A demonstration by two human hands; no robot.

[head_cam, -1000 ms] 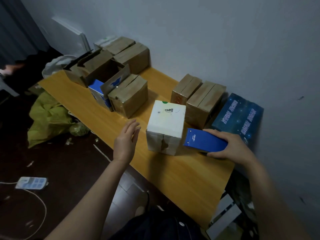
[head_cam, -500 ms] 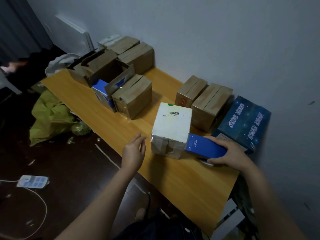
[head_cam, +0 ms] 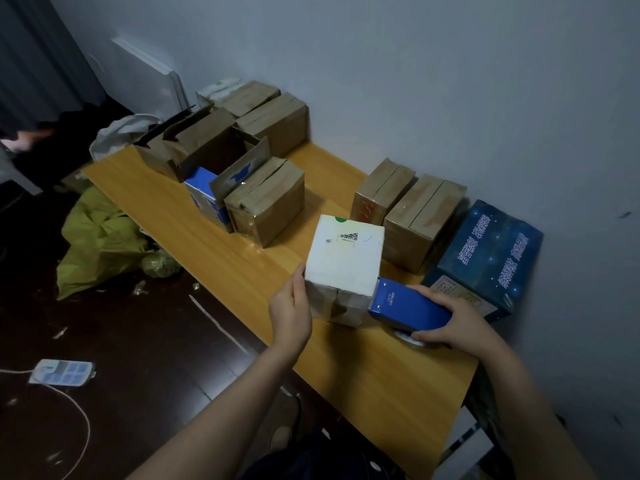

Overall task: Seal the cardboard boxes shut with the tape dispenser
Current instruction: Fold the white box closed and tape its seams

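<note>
A long wooden counter (head_cam: 363,375) runs along the wall, carrying brown cardboard boxes (head_cam: 270,202) toward its far end and a dark blue carton (head_cam: 491,258) at the right. Near the front edge stands a white-topped box (head_cam: 343,261). The blue tape dispenser (head_cam: 408,308) meets its right front corner. The right hand (head_cam: 453,320) has its fingers wrapped round the dispenser. The left hand (head_cam: 289,313) lies with straight fingers against the box's left side.

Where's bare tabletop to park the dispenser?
Widest: the table's near end, on the person's side of the white box and tape dispenser. Also the front-edge strip left of that box. Crowded: the open boxes at the far end; brown boxes and dark blue box along the wall.
</note>
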